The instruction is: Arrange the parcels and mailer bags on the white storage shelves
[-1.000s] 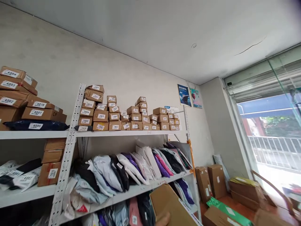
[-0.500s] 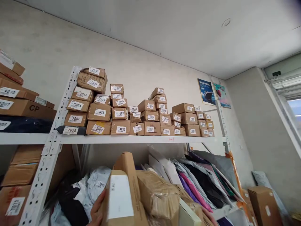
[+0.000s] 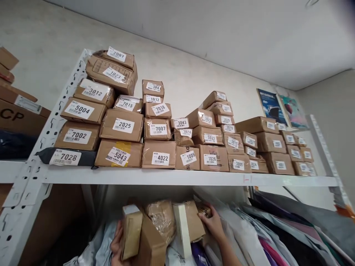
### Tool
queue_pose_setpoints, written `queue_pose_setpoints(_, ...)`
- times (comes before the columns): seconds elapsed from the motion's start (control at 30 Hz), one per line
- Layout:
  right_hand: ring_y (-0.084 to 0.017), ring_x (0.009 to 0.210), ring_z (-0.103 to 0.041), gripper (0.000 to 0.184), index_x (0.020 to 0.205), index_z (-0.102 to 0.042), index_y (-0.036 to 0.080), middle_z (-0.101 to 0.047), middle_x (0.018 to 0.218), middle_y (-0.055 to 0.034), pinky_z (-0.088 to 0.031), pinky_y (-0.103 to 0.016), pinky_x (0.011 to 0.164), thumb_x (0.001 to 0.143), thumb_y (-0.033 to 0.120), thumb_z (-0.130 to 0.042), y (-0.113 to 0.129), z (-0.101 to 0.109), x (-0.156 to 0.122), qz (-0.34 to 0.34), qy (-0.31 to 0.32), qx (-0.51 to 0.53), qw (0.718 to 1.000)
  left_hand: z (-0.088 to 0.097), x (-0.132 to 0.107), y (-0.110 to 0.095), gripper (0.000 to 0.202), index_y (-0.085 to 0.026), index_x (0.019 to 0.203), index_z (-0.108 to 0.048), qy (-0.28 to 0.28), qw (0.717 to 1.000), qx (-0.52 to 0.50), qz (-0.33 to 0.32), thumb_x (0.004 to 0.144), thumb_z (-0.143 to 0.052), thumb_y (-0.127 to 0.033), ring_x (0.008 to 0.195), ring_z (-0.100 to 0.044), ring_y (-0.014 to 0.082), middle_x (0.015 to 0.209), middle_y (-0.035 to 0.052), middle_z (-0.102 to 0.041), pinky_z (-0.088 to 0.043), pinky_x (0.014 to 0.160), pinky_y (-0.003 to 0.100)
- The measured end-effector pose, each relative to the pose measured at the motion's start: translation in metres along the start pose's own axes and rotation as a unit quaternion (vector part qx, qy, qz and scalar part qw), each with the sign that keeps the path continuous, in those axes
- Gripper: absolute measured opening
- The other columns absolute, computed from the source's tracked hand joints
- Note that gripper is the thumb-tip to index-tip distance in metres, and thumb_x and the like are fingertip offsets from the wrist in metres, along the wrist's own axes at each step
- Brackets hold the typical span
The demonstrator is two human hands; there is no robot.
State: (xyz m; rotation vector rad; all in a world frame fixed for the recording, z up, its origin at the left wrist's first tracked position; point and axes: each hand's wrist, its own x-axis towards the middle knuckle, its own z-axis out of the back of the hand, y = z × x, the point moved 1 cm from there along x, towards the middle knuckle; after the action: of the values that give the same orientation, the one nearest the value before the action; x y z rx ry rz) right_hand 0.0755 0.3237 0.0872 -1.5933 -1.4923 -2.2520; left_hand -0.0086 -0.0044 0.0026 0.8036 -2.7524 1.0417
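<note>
A row of packages is clasped between my two hands under the upper shelf. My left hand (image 3: 117,242) presses its fingers against the left side of a small cardboard box (image 3: 132,232). Beside that box stand a larger cardboard box (image 3: 152,244), a tape-wrapped brown parcel (image 3: 161,218), a thin pale box (image 3: 181,229) and another brown box (image 3: 194,221). At the right end, my right hand (image 3: 213,221) grips the brown box, with its fingers partly behind it. Bagged parcels (image 3: 177,258) lie below the row.
The white upper shelf (image 3: 194,177) carries several labelled cardboard boxes (image 3: 121,125) in stacks. A perforated white post (image 3: 24,199) stands at the left. Upright plastic-bagged packages (image 3: 244,236) fill the lower level on the right. Two posters (image 3: 273,107) hang on the wall.
The view has moved closer to the shelf. Both hands have carried the row of packages farther in, under the upper shelf, and my right hand now shows clearly.
</note>
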Motion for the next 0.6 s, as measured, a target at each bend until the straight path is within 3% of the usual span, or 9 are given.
queue_pose_setpoints(0.13, -0.034, 0.103, -0.064, 0.071, 0.100, -0.058, 0.016, -0.070, 0.104, -0.0169, -0.052, -0.044, 0.091, 0.056, 0.072, -0.060, -0.040, -0.005, -0.017, -0.056, -0.060, -0.008, 0.997, 0.008, -0.002, -0.011, 0.052, -0.025, 0.109, -0.048, 0.076, 0.990, 0.037, 0.114, 0.063, -0.051, -0.050, 0.145, -0.029, 0.0293, 0.156, 0.0068, -0.032, -0.046, 0.105, 0.042)
queue_pose_setpoints(0.2, -0.036, 0.106, -0.062, 0.079, 0.106, -0.055, 0.014, -0.067, 0.107, -0.0195, -0.050, -0.045, 0.093, 0.057, 0.076, -0.054, -0.047, -0.002, -0.021, -0.079, -0.082, -0.037, 0.993, 0.007, 0.006, -0.031, 0.051, -0.024, 0.114, -0.047, 0.152, 0.969, 0.156, 0.115, 0.069, -0.046, -0.048, 0.140, -0.038, 0.0289, 0.147, 0.0098, -0.043, -0.048, 0.102, 0.045)
queue_pose_setpoints(0.23, -0.037, 0.109, -0.060, 0.082, 0.109, -0.054, 0.013, -0.066, 0.110, -0.0208, -0.049, -0.047, 0.095, 0.057, 0.077, -0.052, -0.048, -0.001, -0.022, -0.084, -0.092, -0.057, 0.991, 0.008, 0.010, -0.042, 0.048, -0.021, 0.111, -0.050, 0.175, 0.953, 0.234, 0.080, 0.070, -0.044, -0.045, 0.135, -0.043, 0.0294, 0.138, 0.0120, -0.051, -0.045, 0.105, 0.047)
queue_pose_setpoints(0.3, -0.040, 0.115, -0.056, 0.087, 0.113, -0.053, 0.011, -0.062, 0.117, -0.0241, -0.044, -0.049, 0.101, 0.058, 0.077, -0.048, -0.044, 0.000, -0.023, -0.084, -0.102, -0.087, 0.987, 0.010, 0.016, -0.064, 0.041, -0.017, 0.101, -0.059, 0.168, 0.896, 0.410, -0.032, 0.069, -0.042, -0.038, 0.127, -0.050, 0.0324, 0.121, 0.0162, -0.059, -0.037, 0.110, 0.053)
queue_pose_setpoints(0.37, -0.041, 0.121, -0.051, 0.090, 0.117, -0.052, 0.007, -0.057, 0.123, -0.0277, -0.038, -0.052, 0.107, 0.063, 0.078, -0.042, -0.039, -0.002, -0.031, -0.082, -0.101, -0.093, 0.987, 0.014, 0.017, -0.078, 0.040, -0.015, 0.094, -0.067, 0.155, 0.812, 0.551, -0.117, 0.070, -0.039, -0.032, 0.117, -0.055, 0.0341, 0.112, 0.0185, -0.062, -0.038, 0.107, 0.054)
queue_pose_setpoints(0.43, -0.043, 0.130, -0.042, 0.094, 0.125, -0.050, 0.004, -0.049, 0.133, -0.0301, -0.030, -0.057, 0.110, 0.071, 0.079, -0.034, -0.032, -0.007, -0.047, -0.072, -0.103, -0.097, 0.987, 0.021, 0.014, -0.085, 0.046, -0.014, 0.097, -0.071, 0.190, 0.752, 0.618, -0.128, 0.074, -0.035, -0.029, 0.106, -0.061, 0.0330, 0.105, 0.0184, -0.065, -0.044, 0.100, 0.050)
queue_pose_setpoints(0.47, -0.044, 0.134, -0.036, 0.095, 0.131, -0.048, 0.004, -0.044, 0.139, -0.0302, -0.027, -0.060, 0.111, 0.075, 0.079, -0.031, -0.029, -0.011, -0.059, -0.057, -0.107, -0.106, 0.987, 0.025, 0.012, -0.085, 0.049, -0.013, 0.100, -0.071, 0.223, 0.738, 0.627, -0.113, 0.075, -0.032, -0.028, 0.101, -0.064, 0.0321, 0.102, 0.0179, -0.068, -0.047, 0.096, 0.048)
queue_pose_setpoints(0.53, -0.045, 0.141, -0.023, 0.095, 0.142, -0.039, 0.009, -0.029, 0.150, -0.0277, -0.022, -0.066, 0.110, 0.079, 0.080, -0.032, -0.022, -0.020, -0.083, -0.002, -0.108, -0.142, 0.984, 0.033, 0.005, -0.085, 0.052, -0.012, 0.103, -0.071, 0.246, 0.739, 0.621, -0.086, 0.076, -0.031, -0.031, 0.100, -0.066, 0.0325, 0.104, 0.0176, -0.070, -0.047, 0.096, 0.048)
queue_pose_setpoints(0.6, -0.046, 0.143, -0.015, 0.101, 0.149, -0.028, 0.010, -0.020, 0.154, -0.0267, -0.019, -0.068, 0.110, 0.078, 0.082, -0.038, -0.015, -0.030, -0.102, 0.061, -0.096, -0.188, 0.975, 0.042, -0.008, -0.085, 0.057, -0.009, 0.107, -0.070, 0.210, 0.783, 0.581, -0.074, 0.077, -0.033, -0.040, 0.111, -0.062, 0.0335, 0.115, 0.0187, -0.069, -0.044, 0.103, 0.049)
